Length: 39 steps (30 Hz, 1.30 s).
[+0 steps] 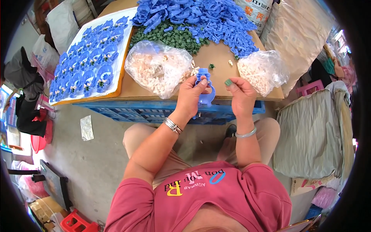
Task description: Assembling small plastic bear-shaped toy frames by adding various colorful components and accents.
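My left hand point(190, 94) is closed around a blue plastic part point(205, 98) with a round ring at its lower end, held over the table's near edge. To its right, my right hand point(243, 94) pinches a small green plastic piece point(228, 82) between thumb and fingertips, a little apart from the blue part. One loose green piece point(211, 66) lies on the brown tabletop point(220, 52) just beyond my hands. Flanking them are a clear bag of cream-coloured small pieces point(156, 69) on the left and a second such bag point(262, 71) on the right.
A heap of blue parts point(193, 13) and a pile of dark green pieces point(170, 38) cover the table's far side. At the left, a white tray point(125, 33) carries rows of assembled blue items. A blue crate point(131, 112) sits under the tabletop; a covered bin point(309, 131) stands at right.
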Available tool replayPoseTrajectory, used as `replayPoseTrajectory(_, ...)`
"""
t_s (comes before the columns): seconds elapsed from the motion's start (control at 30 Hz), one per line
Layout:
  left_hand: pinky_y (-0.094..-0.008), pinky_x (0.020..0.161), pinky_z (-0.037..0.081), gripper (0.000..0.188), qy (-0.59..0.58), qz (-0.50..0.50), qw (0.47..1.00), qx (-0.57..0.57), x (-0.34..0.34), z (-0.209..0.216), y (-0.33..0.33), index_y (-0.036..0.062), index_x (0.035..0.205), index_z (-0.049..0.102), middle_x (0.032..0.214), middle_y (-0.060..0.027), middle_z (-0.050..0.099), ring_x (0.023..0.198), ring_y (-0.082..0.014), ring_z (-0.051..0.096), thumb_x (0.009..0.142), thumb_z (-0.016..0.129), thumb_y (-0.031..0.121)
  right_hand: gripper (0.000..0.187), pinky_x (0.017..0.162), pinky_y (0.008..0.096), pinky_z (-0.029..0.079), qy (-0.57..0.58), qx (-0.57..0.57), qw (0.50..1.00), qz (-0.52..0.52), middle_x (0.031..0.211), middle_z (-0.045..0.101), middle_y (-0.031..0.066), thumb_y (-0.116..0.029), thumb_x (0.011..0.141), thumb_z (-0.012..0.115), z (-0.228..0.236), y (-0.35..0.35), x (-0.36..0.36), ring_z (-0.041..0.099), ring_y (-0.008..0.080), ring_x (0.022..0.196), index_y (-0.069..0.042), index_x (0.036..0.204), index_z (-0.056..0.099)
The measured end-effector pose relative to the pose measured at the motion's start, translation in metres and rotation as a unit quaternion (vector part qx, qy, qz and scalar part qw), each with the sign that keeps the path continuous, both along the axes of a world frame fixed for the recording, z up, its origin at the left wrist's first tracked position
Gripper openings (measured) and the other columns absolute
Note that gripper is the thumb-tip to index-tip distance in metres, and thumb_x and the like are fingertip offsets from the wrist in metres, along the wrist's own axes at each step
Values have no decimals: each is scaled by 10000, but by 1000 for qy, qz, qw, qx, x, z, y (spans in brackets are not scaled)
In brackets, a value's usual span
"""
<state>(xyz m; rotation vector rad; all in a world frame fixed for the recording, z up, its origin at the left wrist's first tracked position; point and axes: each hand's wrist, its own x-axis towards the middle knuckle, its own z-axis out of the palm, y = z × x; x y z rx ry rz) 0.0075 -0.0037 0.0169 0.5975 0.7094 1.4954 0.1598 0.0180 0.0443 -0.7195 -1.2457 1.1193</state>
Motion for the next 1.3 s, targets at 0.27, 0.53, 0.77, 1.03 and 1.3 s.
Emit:
replayPoseTrajectory(0.27,-219,662,450,224,-7,-48,999,3,8,7,-7,51,1022,529,889,-22,563,759,-95,546,801,535,13,89,707,274,430,-261,202,941,-66,853,558,95,-7,724,599,2,-7,-15,535,201,831,-7,814,601)
replayPoseTrajectory(0.53,-305,744,459,231,-173,-127,977,4,6,-1,-4,52,1052,519,914,-41,563,798,-154,552,822,521,35,126,759,309,436,-279,180,940,-82,953,573,150,-1,724,593,-3,-5,-14,550,239,905,-20,849,597)
replayPoseTrajectory(0.77,-340,845,446,183,-209,-48,973,90,3,0,0,27,1013,533,1002,-86,564,985,-216,545,839,487,-5,87,733,255,437,-71,25,996,45,947,581,86,4,762,583,-11,-7,-12,533,139,874,1,849,593)
replayPoseTrajectory(1.03,-255,561,440,230,-137,-45,989,-19,-5,6,-7,49,900,550,826,-64,602,698,-150,571,852,526,273,65,618,207,413,-295,171,939,-46,883,577,65,21,774,558,1,2,7,516,94,726,24,839,565)
replayPoseTrajectory(1.3,-336,485,484,247,-94,-243,965,-13,-11,7,-5,3,868,559,777,-112,619,590,-236,601,871,494,241,69,652,264,433,-358,268,892,-64,886,562,120,38,729,565,14,5,10,541,201,750,11,793,568)
